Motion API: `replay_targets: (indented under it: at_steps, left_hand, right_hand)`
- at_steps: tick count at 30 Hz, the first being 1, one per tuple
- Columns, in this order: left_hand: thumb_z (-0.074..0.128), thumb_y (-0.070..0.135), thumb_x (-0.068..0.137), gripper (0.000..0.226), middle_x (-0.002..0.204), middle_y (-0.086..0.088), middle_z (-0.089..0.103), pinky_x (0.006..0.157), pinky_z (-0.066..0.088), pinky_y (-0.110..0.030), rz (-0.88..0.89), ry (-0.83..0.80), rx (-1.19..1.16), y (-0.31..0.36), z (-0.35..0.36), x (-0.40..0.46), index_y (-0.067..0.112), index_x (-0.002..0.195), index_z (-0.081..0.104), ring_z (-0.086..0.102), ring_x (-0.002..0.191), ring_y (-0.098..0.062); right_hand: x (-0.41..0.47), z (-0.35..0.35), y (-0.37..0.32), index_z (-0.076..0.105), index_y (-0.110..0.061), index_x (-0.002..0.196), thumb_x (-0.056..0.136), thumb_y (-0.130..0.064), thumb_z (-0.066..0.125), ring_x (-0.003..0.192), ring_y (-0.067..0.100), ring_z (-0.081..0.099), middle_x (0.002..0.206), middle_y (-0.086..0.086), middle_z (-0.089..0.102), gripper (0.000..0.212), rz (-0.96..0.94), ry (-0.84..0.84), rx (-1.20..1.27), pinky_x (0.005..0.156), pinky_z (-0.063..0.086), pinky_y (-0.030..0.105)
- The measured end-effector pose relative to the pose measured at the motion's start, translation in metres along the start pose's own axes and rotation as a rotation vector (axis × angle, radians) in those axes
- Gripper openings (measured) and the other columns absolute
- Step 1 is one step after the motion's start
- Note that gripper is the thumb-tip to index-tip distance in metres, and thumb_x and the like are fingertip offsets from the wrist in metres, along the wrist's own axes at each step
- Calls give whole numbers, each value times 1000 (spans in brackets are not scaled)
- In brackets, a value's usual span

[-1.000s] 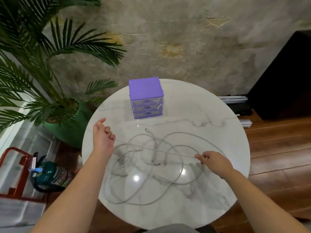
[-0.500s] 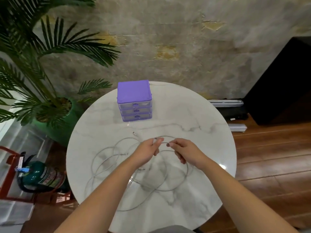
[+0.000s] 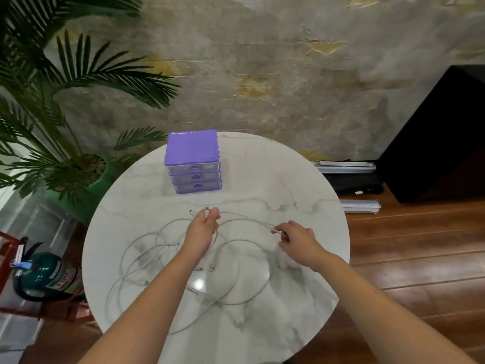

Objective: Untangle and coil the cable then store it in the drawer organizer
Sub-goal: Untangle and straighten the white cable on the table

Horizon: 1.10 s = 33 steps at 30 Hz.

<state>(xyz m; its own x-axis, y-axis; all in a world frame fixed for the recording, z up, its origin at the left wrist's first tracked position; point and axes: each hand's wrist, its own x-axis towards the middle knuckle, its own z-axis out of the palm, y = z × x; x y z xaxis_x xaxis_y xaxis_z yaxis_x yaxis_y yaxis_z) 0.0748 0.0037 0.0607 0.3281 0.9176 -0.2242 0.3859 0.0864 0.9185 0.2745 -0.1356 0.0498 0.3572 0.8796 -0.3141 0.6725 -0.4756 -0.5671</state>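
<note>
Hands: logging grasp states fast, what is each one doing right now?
Left hand: closed, pinching the cable near one end.
Right hand: closed, pinching the same cable further along.

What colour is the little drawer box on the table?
Purple, with clear drawer fronts; the drawer box shows in the head view.

This is looking like a lounge corner of a home or a café. A round white marble-patterned table is sitting on glossy brown wooden plank flooring before a weathered grey-and-ochre plaster wall. A tall palm plant in a green pot is filling the upper left, and a dark green fire extinguisher is lying at lower left.
</note>
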Motion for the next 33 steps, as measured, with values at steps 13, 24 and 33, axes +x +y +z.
replay_targets:
  at_steps: [13,24,33]
  left_hand:
    - [40,31,103,28,63,0,45,56,32,-24,-17,194,-74,8,1,6,11,92,55,39,55,-13]
    - [39,35,102,31,68,-1,50,55,32,-29,-66,295,-81,-1,6,14,10,97,56,40,56,-14]
    - [42,36,101,31,66,-2,50,55,31,-31,-39,302,-57,1,25,28,10,97,58,41,57,-18]
  right_hand:
    - [12,-68,1,66,-19,105,97,-23,56,80,8,55,98,-4,60,13,-129,476,282,74,42,21]
    - [7,-60,71,57,-9,108,99,-16,43,73,16,50,108,11,55,19,218,195,329,53,36,22]
    - [-6,-114,103,70,-38,101,90,-61,51,81,16,65,90,-12,68,32,208,238,116,60,47,32]
